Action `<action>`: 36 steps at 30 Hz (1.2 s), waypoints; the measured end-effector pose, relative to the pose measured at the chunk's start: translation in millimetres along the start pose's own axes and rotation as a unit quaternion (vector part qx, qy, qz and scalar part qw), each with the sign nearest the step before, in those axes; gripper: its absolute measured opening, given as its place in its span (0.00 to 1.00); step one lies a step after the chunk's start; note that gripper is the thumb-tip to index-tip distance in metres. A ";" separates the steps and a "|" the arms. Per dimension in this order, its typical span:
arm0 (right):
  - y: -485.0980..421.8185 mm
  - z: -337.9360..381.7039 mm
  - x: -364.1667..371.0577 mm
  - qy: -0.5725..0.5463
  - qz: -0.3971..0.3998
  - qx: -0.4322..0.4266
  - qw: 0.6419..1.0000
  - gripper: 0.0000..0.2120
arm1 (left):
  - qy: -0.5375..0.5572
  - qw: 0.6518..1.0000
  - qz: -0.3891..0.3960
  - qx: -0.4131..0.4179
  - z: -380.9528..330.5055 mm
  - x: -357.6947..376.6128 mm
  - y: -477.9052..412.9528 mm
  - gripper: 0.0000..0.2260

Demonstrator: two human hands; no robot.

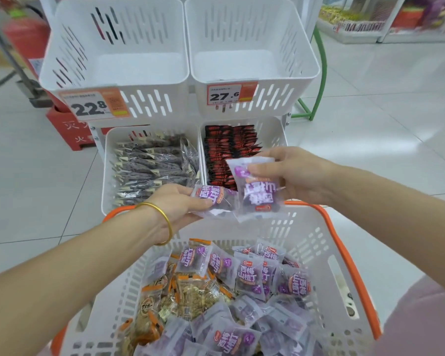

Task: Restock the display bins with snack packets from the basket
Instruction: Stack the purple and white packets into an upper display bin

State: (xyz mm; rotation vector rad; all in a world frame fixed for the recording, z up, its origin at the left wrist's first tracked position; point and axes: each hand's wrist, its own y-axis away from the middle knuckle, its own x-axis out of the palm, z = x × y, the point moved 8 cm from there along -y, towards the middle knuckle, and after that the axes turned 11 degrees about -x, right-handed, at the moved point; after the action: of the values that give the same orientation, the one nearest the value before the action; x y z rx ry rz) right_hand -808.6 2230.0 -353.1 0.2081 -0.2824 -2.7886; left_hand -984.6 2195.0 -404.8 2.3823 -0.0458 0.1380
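Observation:
A white basket (316, 242) with an orange rim sits below me, holding several purple snack packets (249, 276) and orange-trimmed packets (188, 291). My left hand (175, 206), with a gold bangle on the wrist, grips one purple packet (213, 199) above the basket's far edge. My right hand (290, 173) pinches a second purple packet (260, 194) by its top. Ahead stand two empty white upper display bins (118, 70), (252, 68). Under them, the lower left bin (108, 160) holds dark packets and the lower right bin (275, 132) holds red-black packets.
Price tags reading 22.8 (93, 105) and 27.6 (231, 93) hang on the upper bins. A red box (67, 129) stands on the tiled floor at left, a green rack frame (319, 73) at right, and stocked shelves (370, 21) at the far right.

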 end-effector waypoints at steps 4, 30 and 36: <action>-0.1 -13.0 -7.1 -0.093 -0.097 0.041 0.990 0.07 | 0.031 0.997 0.070 0.016 -4.9 14.5 5.0 0.12; 2.9 -10.7 2.3 -0.069 -0.072 0.007 0.995 0.09 | 0.129 0.990 0.035 0.053 -21.7 -0.5 13.6 0.10; 6.1 0.4 15.4 -0.050 -0.059 -0.074 0.994 0.10 | 0.101 0.983 0.102 0.117 -31.7 13.5 20.4 0.27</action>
State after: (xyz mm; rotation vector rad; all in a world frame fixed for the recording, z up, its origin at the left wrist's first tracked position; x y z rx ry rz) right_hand -821.2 2219.2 -353.1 0.0501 -0.0900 -2.9267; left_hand -975.5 2202.0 -366.5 2.5809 -0.1879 0.5063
